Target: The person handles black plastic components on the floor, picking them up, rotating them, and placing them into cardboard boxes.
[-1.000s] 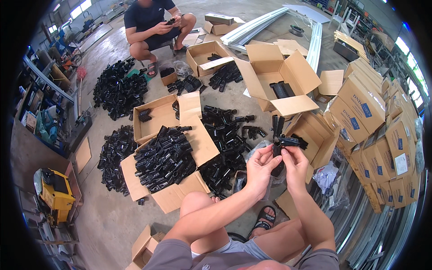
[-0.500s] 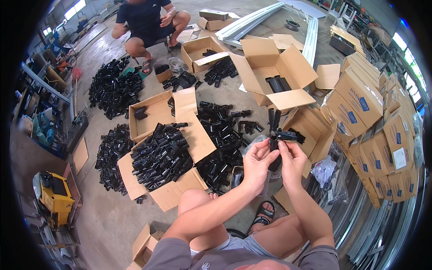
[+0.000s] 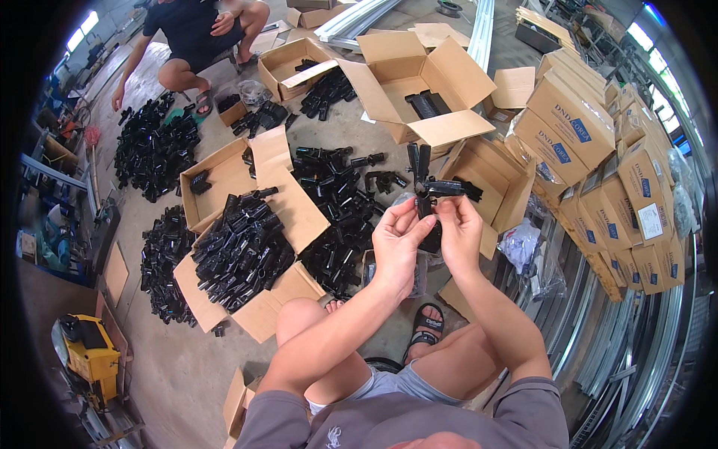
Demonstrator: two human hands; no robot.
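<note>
Black plastic connector [image 3: 428, 188] held up in both hands at scene centre, above the floor and in front of the knees. It has several arms: two prongs point up and away toward the far side, close together in a narrow V; one thicker arm runs out to the right, roughly level; a lower stub goes down between the hands. Long axis near vertical, slightly tilted.

Left hand [image 3: 394, 243] closed on the lower left of the connector, thumb and fingers curled up around it, palm facing right. Right hand [image 3: 458, 228] closed on the right side, fingers pinching just under the level arm, wrist bent. Both forearms rise from the near edge and converge; hands nearly touching each other.

Beyond, an open cardboard box [image 3: 258, 251] heaped with black parts sits left of the hands on the floor. A loose pile of black parts [image 3: 333, 202] lies just beside it. Another open box [image 3: 419, 82] is far, centre. Stacked closed cartons [image 3: 598, 150] right. A second person [image 3: 191, 37] squats far left.
</note>
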